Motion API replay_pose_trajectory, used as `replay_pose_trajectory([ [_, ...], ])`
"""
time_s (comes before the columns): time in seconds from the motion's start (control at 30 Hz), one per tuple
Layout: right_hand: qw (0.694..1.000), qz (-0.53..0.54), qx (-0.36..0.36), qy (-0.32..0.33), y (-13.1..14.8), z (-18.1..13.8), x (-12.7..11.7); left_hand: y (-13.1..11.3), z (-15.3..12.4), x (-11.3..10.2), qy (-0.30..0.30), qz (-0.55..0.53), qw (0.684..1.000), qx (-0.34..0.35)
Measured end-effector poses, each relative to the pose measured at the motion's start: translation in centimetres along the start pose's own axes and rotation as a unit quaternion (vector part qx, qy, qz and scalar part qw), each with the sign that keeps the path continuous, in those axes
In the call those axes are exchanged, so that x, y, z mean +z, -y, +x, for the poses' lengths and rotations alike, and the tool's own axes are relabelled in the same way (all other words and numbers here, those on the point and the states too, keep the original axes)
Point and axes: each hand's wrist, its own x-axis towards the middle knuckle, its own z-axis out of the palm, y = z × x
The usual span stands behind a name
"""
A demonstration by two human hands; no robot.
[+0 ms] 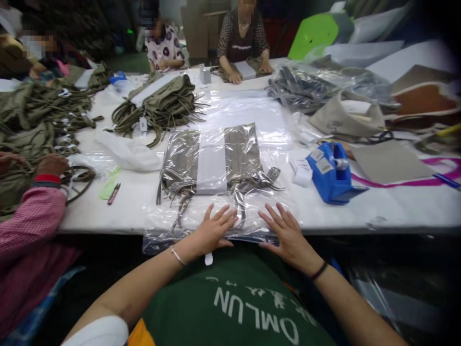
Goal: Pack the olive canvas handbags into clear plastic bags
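Note:
In front of me on the table lies a clear plastic bag [187,211] with a folded olive garment [242,149] inside. A white paper band [212,161] runs across the middle of the garment, and its thin straps trail toward me. My left hand [216,226] is flat with fingers spread on the bag's near part, left of centre. On the near right part of the bag, my right hand [284,228] lies likewise, fingers apart. The bag's near edge hangs slightly over the table edge.
A blue tape dispenser [329,175] stands to the right, a small pair of thread snips [114,194] to the left. Olive garments [158,101] are heaped at the left and back. A co-worker's sleeve [32,216] is close on my left; other people sit across the table.

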Motion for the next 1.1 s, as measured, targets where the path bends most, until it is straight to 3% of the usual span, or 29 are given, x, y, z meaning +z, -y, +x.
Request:
replay_pose_trajectory([
  [0.1,0.997,0.036,0.003,-0.067,-1.1,0.1,1.1,-0.2,1.4,0.3,-0.032,-0.02,0.999,-0.002],
  [0.23,0.96,0.163,0.09,-0.21,-0.2,0.6,-0.1,-3.7,1.1,-3.8,-0.228,-0.026,0.973,0.033],
  [0.3,0.925,0.243,0.129,-0.262,0.8,1.0,-0.9,-6.4,1.0,-5.3,-0.266,-0.015,0.957,0.115],
  [0.33,0.902,0.288,0.144,-0.287,1.1,1.2,-1.3,-7.4,1.2,-5.5,-0.239,-0.013,0.954,0.18],
  [0.4,0.853,0.362,0.166,-0.338,1.4,1.7,-1.8,-8.4,2.0,-4.6,-0.107,-0.011,0.944,0.313],
  [0.47,0.817,0.394,0.172,-0.384,1.3,1.9,-2.0,-7.6,3.9,-2.6,0.013,0.009,0.935,0.354],
  [0.53,0.807,0.389,0.142,-0.42,1.2,1.9,-2.2,-5.6,7.2,-0.4,0.033,0.055,0.96,0.272],
  [0.63,0.811,0.361,0.049,-0.459,1.5,1.7,-2.2,-2.2,14.0,1.5,-0.045,0.142,0.982,0.114],
  [0.77,0.817,0.35,-0.004,-0.458,1.5,1.4,-2.3,0.2,21.2,2.0,-0.062,0.194,0.978,0.049],
  [0.87,0.822,0.355,-0.019,-0.444,1.2,1.0,-2.3,0.9,22.9,2.5,-0.056,0.185,0.981,0.03],
  [0.97,0.823,0.372,-0.022,-0.43,0.9,0.1,-1.9,1.6,22.7,2.9,-0.074,0.174,0.982,0.001],
  [1.1,0.824,0.393,0.003,-0.408,1.0,-1.0,-0.9,2.0,22.0,2.9,-0.149,0.15,0.975,-0.067],
])
